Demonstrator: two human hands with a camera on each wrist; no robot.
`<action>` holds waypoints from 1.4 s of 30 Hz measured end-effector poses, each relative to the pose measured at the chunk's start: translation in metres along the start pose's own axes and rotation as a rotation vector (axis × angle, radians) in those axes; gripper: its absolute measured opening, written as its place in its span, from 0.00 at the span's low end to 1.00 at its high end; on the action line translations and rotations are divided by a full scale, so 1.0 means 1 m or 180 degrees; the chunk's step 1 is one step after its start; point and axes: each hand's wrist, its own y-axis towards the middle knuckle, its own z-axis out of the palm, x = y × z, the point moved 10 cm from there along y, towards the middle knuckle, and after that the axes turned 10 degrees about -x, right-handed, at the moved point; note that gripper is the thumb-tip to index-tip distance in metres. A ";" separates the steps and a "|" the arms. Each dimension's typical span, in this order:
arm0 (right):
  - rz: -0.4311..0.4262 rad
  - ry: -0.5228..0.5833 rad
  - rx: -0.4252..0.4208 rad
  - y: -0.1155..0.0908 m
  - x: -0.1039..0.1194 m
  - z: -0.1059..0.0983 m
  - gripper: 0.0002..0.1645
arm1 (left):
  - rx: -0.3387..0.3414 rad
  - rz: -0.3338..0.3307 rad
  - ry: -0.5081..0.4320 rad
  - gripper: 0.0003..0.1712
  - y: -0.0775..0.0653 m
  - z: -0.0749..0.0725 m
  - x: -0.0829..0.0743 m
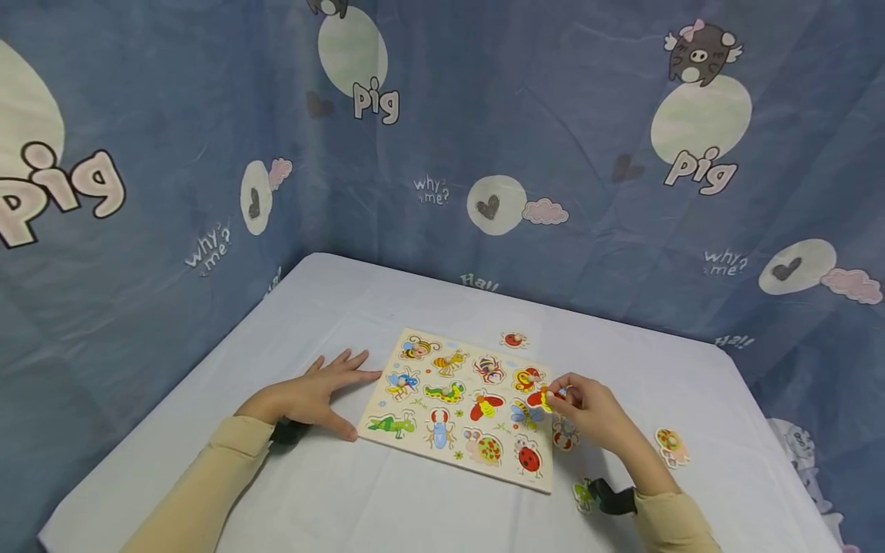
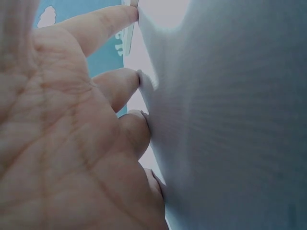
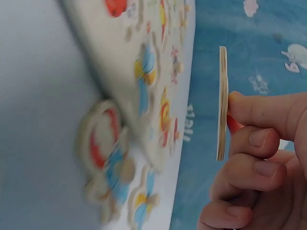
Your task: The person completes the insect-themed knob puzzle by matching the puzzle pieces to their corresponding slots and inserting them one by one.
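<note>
White cloth-covered table (image 1: 311,495) carrying a pale wooden insect puzzle board (image 1: 459,428): top row looking filled, bottom row apparently bare, work probably nearing halfway. Left hand (image 1: 321,392) spreading wide at board's left edge; right hand (image 1: 591,411) pinching a flat red-and-yellow wooden insect piece (image 1: 536,402) above its right edge. Snail piece (image 1: 671,448), red-and-blue stag beetle piece (image 1: 565,435), green piece (image 1: 583,497), red ladybird piece (image 1: 514,339) lying loose beyond right and far edges.

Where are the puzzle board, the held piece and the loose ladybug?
Puzzle board (image 1: 542,481): head view, bare corner.
Held piece (image 3: 222,103): right wrist view, wooden edge.
Loose ladybug (image 1: 512,339): head view, red back.
</note>
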 end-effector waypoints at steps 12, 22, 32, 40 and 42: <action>-0.0230 0.0109 0.0028 0.026 0.030 0.008 0.08 | -0.0004 -0.0010 -0.0030 0.62 0.001 0.001 0.000; -0.0223 0.0249 0.0139 0.038 0.045 0.025 0.09 | -0.0017 -0.0019 0.0011 0.62 0.002 0.004 0.005; -0.0311 0.0238 0.0205 0.045 0.054 0.039 0.09 | -0.0006 0.0003 -0.0018 0.62 0.002 0.001 -0.001; -0.0383 0.0290 0.0315 0.051 0.064 0.055 0.09 | -0.0031 0.0001 -0.0030 0.61 0.000 -0.002 -0.005; -0.0368 0.0305 0.0352 0.052 0.065 0.060 0.08 | -0.0023 0.0002 -0.0027 0.61 0.000 -0.001 -0.005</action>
